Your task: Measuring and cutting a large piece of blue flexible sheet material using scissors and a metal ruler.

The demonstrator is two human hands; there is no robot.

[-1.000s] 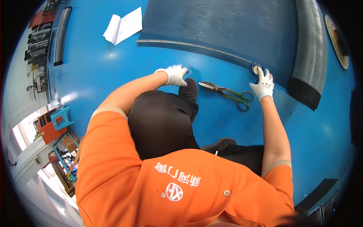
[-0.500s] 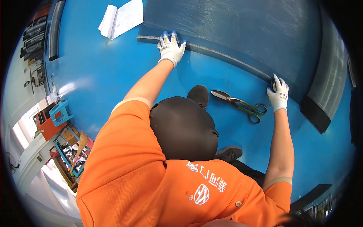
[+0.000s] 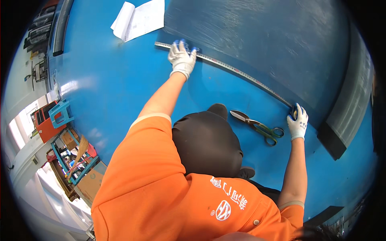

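A tape measure blade (image 3: 237,72) is pulled out along the near edge of a dark, glossy sheet (image 3: 257,36) lying on the blue floor. My left hand (image 3: 182,62), in a white glove with blue fingertips, presses on the blade near its free end, fingers spread. At the other end my right hand (image 3: 298,125), gloved the same way, is closed around the tape measure case (image 3: 294,112), which its fingers partly hide. Between my knee and that hand lie large scissors (image 3: 257,126) with dark green handles, blades pointing left.
Left of the sheet lie open white papers (image 3: 140,20). A long dark folded strip (image 3: 341,108) runs along the right. Far left are a light blue stool (image 3: 61,114), an orange box (image 3: 52,127), a broom (image 3: 80,152) and a cardboard box (image 3: 91,182).
The view has shifted slightly. My right hand has drawn the tape case a little toward me, and the blade now lies closer to the sheet's near edge. My left hand stays on the blade.
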